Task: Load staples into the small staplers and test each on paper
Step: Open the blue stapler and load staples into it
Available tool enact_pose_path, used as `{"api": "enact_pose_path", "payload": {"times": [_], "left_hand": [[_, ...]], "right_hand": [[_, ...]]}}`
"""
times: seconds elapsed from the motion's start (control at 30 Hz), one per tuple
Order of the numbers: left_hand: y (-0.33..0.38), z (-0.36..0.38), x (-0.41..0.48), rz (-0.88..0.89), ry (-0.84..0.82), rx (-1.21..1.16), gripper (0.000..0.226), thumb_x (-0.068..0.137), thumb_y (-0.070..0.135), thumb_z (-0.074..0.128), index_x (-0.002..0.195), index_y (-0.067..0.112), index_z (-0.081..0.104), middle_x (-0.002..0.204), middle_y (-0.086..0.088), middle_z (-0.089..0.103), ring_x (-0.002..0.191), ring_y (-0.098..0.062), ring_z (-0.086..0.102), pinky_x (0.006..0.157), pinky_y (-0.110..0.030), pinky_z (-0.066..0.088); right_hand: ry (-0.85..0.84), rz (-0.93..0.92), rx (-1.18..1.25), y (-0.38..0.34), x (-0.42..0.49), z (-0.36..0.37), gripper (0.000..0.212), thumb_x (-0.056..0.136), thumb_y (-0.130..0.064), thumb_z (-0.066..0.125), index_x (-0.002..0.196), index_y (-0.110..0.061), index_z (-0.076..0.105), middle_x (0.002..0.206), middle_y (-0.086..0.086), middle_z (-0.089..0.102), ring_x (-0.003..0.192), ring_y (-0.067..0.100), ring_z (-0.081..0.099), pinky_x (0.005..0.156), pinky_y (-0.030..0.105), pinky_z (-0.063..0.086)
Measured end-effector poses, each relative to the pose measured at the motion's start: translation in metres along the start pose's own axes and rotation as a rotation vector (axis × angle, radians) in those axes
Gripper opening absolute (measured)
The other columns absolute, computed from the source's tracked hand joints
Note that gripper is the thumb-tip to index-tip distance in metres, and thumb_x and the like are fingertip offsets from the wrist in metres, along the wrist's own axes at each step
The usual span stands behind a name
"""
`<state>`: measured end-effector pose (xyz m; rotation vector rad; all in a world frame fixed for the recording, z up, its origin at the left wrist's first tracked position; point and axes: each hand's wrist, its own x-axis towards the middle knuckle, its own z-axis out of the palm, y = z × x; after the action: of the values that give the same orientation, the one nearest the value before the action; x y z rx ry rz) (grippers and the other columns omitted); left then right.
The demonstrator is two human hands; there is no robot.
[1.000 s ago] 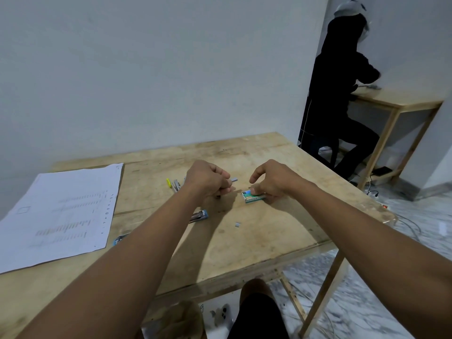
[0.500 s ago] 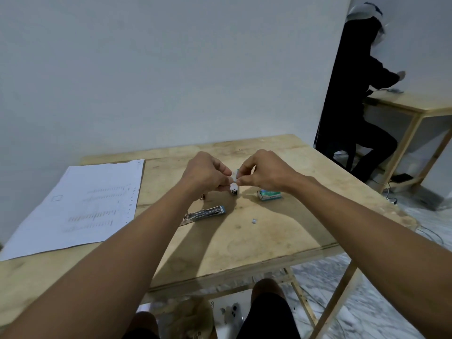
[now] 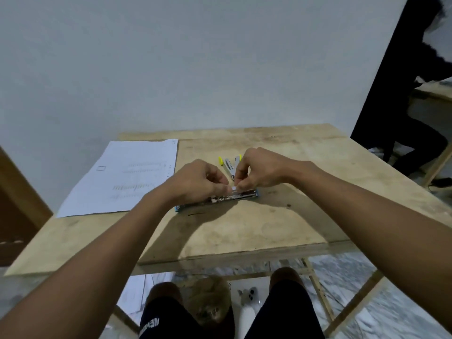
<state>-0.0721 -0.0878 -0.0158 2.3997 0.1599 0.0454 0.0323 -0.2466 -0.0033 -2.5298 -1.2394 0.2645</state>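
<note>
A blue small stapler (image 3: 247, 194) lies opened flat on the wooden table (image 3: 256, 231), its metal magazine facing up. My left hand (image 3: 199, 179) and my right hand (image 3: 260, 168) meet fingertip to fingertip just above it. Both pinch a short pale staple strip (image 3: 233, 188) right over the magazine. A yellow small stapler (image 3: 228, 163) lies open just behind my hands. A printed paper sheet (image 3: 122, 177) rests on the table's left half. I see no staple box; it may be hidden under my right hand.
The table's front edge (image 3: 244, 255) is close to my knees. A person in black clothes (image 3: 401, 99) sits at another wooden table at the far right. A brown door (image 3: 14, 206) is at the left. Small objects lie on the floor under the table.
My right hand left the staple box and joined my left hand. Both hands then came down with the staple strip onto the open blue stapler. The view has swung, so the paper sits nearer the middle.
</note>
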Motion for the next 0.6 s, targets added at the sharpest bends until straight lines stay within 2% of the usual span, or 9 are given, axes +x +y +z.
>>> {"api": "enact_pose_path", "payload": {"times": [0.03, 0.1, 0.23, 0.3, 0.4, 0.6], "left_hand": [[-0.001, 0.001, 0.000, 0.020, 0.012, -0.002, 0.005, 0.080, 0.029, 0.073, 0.081, 0.025, 0.075, 0.078, 0.004, 0.073, 0.069, -0.009, 0.063, 0.072, -0.028, 0.051], [-0.003, 0.004, 0.001, 0.044, 0.045, 0.022, 0.011, 0.086, 0.027, 0.066, 0.079, 0.025, 0.074, 0.077, 0.003, 0.073, 0.071, -0.010, 0.063, 0.072, -0.028, 0.050], [-0.004, 0.009, 0.000, 0.028, 0.074, 0.050, 0.022, 0.091, 0.037, 0.061, 0.082, 0.019, 0.071, 0.074, -0.001, 0.070, 0.073, -0.017, 0.063, 0.072, -0.032, 0.049], [-0.007, 0.009, -0.002, 0.032, 0.064, 0.038, 0.018, 0.084, 0.041, 0.068, 0.083, 0.023, 0.070, 0.076, 0.005, 0.071, 0.075, -0.010, 0.065, 0.071, -0.026, 0.049], [-0.011, 0.010, -0.004, 0.087, 0.050, 0.107, 0.018, 0.072, 0.030, 0.082, 0.085, 0.025, 0.071, 0.077, 0.009, 0.072, 0.073, -0.002, 0.065, 0.062, -0.013, 0.045], [-0.018, 0.013, -0.003, 0.126, 0.108, 0.100, 0.017, 0.071, 0.023, 0.084, 0.084, 0.023, 0.072, 0.074, 0.009, 0.071, 0.068, 0.002, 0.062, 0.058, -0.014, 0.041]], "right_hand": [[-0.005, 0.005, 0.003, -0.001, 0.001, 0.000, 0.008, 0.072, -0.017, 0.075, 0.068, -0.024, 0.074, 0.076, -0.004, 0.075, 0.067, 0.007, 0.063, 0.063, 0.024, 0.049], [-0.003, 0.014, 0.000, -0.001, 0.000, 0.001, 0.008, 0.072, -0.017, 0.075, 0.067, -0.024, 0.074, 0.076, -0.003, 0.075, 0.068, 0.008, 0.063, 0.061, 0.021, 0.047], [0.006, 0.031, 0.011, -0.001, 0.000, 0.003, 0.003, 0.071, -0.017, 0.073, 0.071, -0.019, 0.075, 0.077, 0.000, 0.075, 0.071, 0.010, 0.065, 0.061, 0.020, 0.047], [0.003, 0.027, -0.012, -0.002, -0.001, 0.003, 0.004, 0.072, -0.018, 0.073, 0.073, -0.019, 0.077, 0.078, -0.001, 0.075, 0.073, 0.011, 0.065, 0.061, 0.021, 0.047], [-0.004, 0.021, -0.048, -0.004, -0.001, 0.004, 0.004, 0.072, -0.018, 0.074, 0.074, -0.019, 0.077, 0.080, -0.002, 0.075, 0.075, 0.013, 0.065, 0.061, 0.022, 0.045], [-0.033, 0.010, -0.092, -0.011, -0.001, 0.002, 0.005, 0.074, -0.017, 0.075, 0.070, -0.020, 0.075, 0.075, -0.001, 0.074, 0.064, 0.007, 0.059, 0.056, 0.019, 0.040]]}}
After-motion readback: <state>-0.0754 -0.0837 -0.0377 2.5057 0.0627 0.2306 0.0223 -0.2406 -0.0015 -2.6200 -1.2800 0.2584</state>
